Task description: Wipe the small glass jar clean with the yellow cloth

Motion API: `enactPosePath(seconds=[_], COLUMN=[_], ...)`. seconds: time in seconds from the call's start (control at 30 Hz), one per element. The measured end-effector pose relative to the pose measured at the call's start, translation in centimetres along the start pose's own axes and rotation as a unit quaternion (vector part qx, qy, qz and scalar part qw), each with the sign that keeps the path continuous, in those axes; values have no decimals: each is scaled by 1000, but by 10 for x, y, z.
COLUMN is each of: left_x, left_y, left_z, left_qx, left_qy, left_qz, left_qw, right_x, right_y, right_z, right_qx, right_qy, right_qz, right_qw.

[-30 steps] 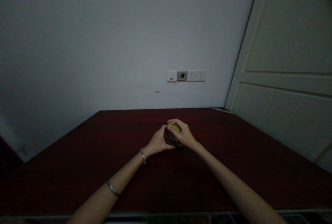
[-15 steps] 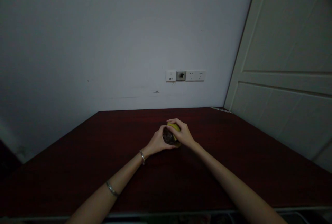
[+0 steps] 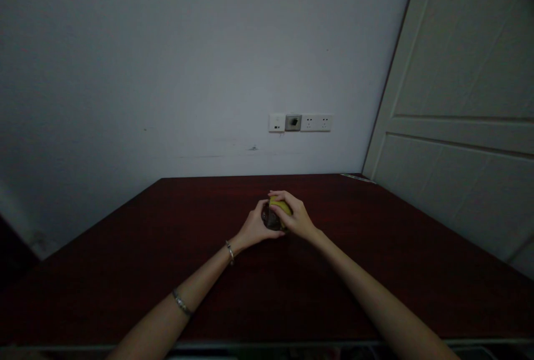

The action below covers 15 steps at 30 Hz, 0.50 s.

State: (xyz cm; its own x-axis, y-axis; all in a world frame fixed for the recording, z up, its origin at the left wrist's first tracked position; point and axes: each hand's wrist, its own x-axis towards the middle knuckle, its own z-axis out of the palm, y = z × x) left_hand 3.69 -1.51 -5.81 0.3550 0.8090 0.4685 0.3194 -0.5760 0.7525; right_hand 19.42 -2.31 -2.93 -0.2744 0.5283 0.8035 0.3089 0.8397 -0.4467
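Note:
My left hand (image 3: 256,225) curls around a dark, glossy, see-through vessel (image 3: 271,218), thumb and fingers on opposite sides of it. Over the vessel's right side, my right hand (image 3: 295,216) grips a yellow piece (image 3: 280,205) that presses against it. Whether the yellow piece is a lid or a sponge I cannot tell, as the fingers cover much of it. Both hands are close together just above the dark red table (image 3: 208,271).
A pale wall (image 3: 208,70) stands behind the table and carries a row of sockets (image 3: 308,123). To the right is a white panelled door (image 3: 450,143). The table's front edge (image 3: 267,343) runs along the bottom, with blurred dark things below it.
My right hand and the yellow piece have shifted slightly against the vessel. Less yellow shows at its lower edge. My left hand keeps its hold, and the view has moved a little.

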Motion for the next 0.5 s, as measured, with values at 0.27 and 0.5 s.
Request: enactPosePath(seconds=[0.27,0.5], left_x=[2,5], left_y=[-9,-10], left_z=[3,4], left_qx=[-36,-75], left_qy=[13,24], left_qz=[-12,-11], left_qw=[999,997], right_x=[-4,-1], right_y=[-8,-2], right_z=[-1,4], right_qx=[-59,2], right_qy=[-97,15], right_qz=[-90,-17], right_qw=[989,1000])
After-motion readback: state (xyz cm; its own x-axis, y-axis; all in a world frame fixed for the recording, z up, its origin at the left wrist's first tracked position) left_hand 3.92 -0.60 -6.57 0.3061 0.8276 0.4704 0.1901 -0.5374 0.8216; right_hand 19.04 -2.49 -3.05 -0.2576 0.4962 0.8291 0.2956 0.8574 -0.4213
